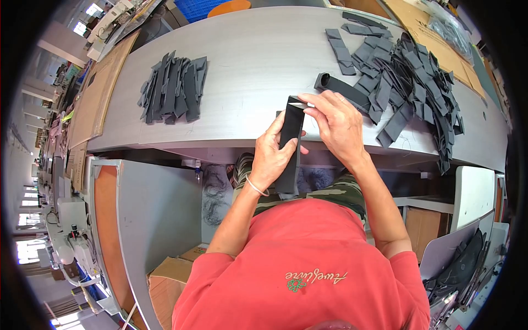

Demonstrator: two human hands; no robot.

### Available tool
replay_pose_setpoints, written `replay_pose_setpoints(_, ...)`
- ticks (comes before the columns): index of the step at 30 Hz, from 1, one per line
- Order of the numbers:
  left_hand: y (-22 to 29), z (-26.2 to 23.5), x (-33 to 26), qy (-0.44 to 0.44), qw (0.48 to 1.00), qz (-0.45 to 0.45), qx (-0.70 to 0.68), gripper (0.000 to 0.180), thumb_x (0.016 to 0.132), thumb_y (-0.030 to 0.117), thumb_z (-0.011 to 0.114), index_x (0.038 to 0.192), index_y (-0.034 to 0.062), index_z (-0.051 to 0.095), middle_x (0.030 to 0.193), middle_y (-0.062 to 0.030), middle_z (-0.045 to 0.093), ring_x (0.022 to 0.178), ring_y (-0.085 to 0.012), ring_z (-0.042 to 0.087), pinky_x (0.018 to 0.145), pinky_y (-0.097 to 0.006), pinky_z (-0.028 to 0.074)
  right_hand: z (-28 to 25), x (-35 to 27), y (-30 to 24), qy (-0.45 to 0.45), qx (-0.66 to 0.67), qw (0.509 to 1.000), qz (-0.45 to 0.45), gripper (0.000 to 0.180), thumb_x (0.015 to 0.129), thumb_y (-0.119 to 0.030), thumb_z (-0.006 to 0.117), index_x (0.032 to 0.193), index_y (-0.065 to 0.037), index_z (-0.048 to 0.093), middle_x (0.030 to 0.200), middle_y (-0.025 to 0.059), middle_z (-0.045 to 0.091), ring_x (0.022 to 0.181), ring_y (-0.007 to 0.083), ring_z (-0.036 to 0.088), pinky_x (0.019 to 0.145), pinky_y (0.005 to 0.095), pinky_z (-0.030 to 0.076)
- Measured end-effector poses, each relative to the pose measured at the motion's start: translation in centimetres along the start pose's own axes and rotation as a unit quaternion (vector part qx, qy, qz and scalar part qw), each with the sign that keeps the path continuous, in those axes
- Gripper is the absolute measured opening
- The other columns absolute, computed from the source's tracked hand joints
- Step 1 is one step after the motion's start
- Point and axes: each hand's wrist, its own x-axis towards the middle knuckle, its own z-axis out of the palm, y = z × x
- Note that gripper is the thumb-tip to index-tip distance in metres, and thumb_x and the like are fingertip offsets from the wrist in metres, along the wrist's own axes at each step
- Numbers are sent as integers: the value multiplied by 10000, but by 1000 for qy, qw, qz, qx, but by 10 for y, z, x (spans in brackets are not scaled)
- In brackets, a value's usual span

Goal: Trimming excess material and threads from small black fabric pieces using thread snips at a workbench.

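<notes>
In front of my chest, just over the table's near edge, my left hand (271,151) grips a dark grey fabric strip (291,132) from the side, its thumb lying across the face. The strip hangs lengthwise, with its lower end toward my lap. At its top end my right hand (336,122) is closed in a pinch, thumb and forefinger on the folded edge. A pale sliver shows between those fingertips and the fold; I cannot tell what it is. Just beyond my right hand lies another strip with a curled end (344,91).
On the grey table (247,60), a big tangled heap of dark strips (415,82) spreads at the right. A neater stack of strips (173,88) lies at the left. Cardboard sheets (104,91) line the table's left side. A blue crate (201,8) stands beyond the far edge.
</notes>
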Motion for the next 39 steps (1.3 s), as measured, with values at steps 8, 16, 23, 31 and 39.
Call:
replay_pose_setpoints(8,-5,-11,-2,-33,991,-67,-109,397,890,-2,482,1287,8,501,1001,-123,653,768,-189,655,688,-275,521,-2,-6,11,-1,74,992,100,185,822,-81,630,1000,-82,682,881,70,663,790,209,624,720,305,479)
replay_pose_setpoints(16,-18,-29,1,-54,989,-78,-114,298,936,225,561,1123,-6,574,1207,-184,583,1008,-216,617,844,-324,512,-12,-37,13,-48,245,941,227,250,855,-78,624,1097,-26,659,999,83,688,874,136,621,781,255,472)
replay_pose_setpoints(23,-7,-18,-6,-67,986,-33,-150,619,874,34,618,1418,19,324,1300,-132,520,1159,-218,546,953,-354,480,-17,-48,2,-116,303,931,170,251,841,-17,603,1083,-37,666,976,77,685,800,137,613,721,259,473)
replay_pose_setpoints(31,-7,-11,-6,-71,997,18,-32,604,836,-65,568,1403,24,379,1282,-103,532,1154,-157,511,1001,-298,411,-8,-50,-15,-130,171,963,161,171,829,-104,635,988,-97,696,867,67,677,677,240,630,609,319,485)
replay_pose_setpoints(39,-12,-10,-6,-49,997,30,53,609,786,-77,571,1370,39,443,1213,-71,580,1128,-126,502,995,-269,377,-5,-51,-15,-128,119,975,138,137,825,-130,633,939,-109,706,838,50,677,728,248,645,623,336,496)
